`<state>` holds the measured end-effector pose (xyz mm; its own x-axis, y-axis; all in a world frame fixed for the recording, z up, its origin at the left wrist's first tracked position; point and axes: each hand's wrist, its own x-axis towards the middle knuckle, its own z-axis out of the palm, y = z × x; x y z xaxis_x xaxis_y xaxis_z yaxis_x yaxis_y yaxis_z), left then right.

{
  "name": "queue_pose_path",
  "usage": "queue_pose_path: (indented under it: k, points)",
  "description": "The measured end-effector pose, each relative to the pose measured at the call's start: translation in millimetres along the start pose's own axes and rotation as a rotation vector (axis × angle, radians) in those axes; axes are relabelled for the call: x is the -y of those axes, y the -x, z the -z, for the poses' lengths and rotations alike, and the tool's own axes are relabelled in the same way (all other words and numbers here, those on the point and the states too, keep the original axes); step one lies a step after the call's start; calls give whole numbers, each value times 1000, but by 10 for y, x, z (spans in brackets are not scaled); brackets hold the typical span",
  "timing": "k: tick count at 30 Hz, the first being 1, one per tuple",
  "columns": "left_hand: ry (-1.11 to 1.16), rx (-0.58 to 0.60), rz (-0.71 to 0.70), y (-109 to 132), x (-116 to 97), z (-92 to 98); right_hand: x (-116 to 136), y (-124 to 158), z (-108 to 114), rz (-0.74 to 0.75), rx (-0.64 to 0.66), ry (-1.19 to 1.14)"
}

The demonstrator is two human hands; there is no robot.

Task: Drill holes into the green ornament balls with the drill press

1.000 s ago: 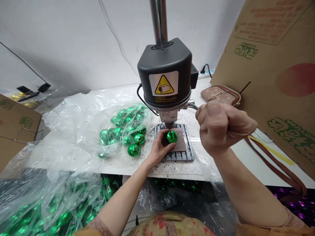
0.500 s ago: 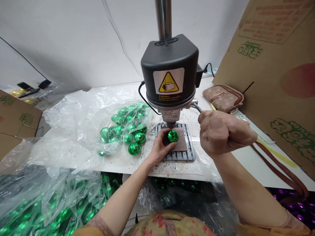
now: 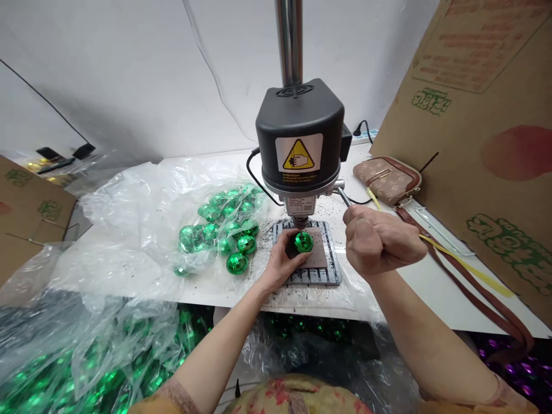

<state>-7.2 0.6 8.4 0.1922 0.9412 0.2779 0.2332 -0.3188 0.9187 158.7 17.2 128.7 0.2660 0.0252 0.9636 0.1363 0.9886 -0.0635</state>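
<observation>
Under the chuck of a black bench drill press, a shiny green mirror ball rests on a pinkish board over the slotted metal base. My left hand grips the ball from the left, thumb in front and fingers behind. The drill bit meets the top of the ball; how deep it goes I cannot tell. My right hand is closed in a fist around the press's feed lever, whose lower end the fist hides.
Several green balls lie on and under clear plastic to the left. Dark shavings dot the table. A brown purse with a strap lies at right, before a cardboard box. More green balls fill a bag below the table.
The view has tilted up slightly. My right fist has shifted a little left with the lever, while my left hand stays on the ball.
</observation>
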Motion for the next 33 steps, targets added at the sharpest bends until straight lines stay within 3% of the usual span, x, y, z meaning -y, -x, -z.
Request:
queue_pose_path:
  k: [3,5,8,10,12,15,18,21,23,24,26,28,30,33]
  points:
    - [-9,-10,6,-31,8,-14,58,-168,-62,-132,-49,56]
    - [-18,-37,22,-32,-18,-28,70,-370,-127,-303,-98,97]
    - [-130,-207,8,115,-111,-44,22,-648,-199,-457,-16,127]
    - [-251,-288,-120,354,-173,-55,-28,-742,-217,-454,45,195]
    - [-335,-190,-346,672,-192,-78,-63,-763,-221,-453,46,211]
    - [-498,189,-673,1134,-110,-154,-70,-744,-228,-463,-42,80]
    - [-739,429,-754,1405,29,-242,-55,-736,-239,-481,-94,3]
    - [-757,448,-724,1467,72,-225,-47,-731,-246,-487,-90,31]
    - [-710,331,-785,1419,25,-109,-43,-721,-250,-459,-102,57]
    - [-729,219,-794,1371,-10,-17,-39,-715,-251,-448,-102,64]
    - [-881,-82,-673,1231,-77,226,-29,-703,-254,-437,-101,62]
    - [-1084,-354,-376,1060,-110,512,-19,-693,-255,-433,-99,48]
    - [-1190,-407,-90,906,-104,784,-13,-685,-256,-434,-110,46]
    - [-1133,-239,64,786,-90,1033,-7,-679,-256,-440,-121,48]
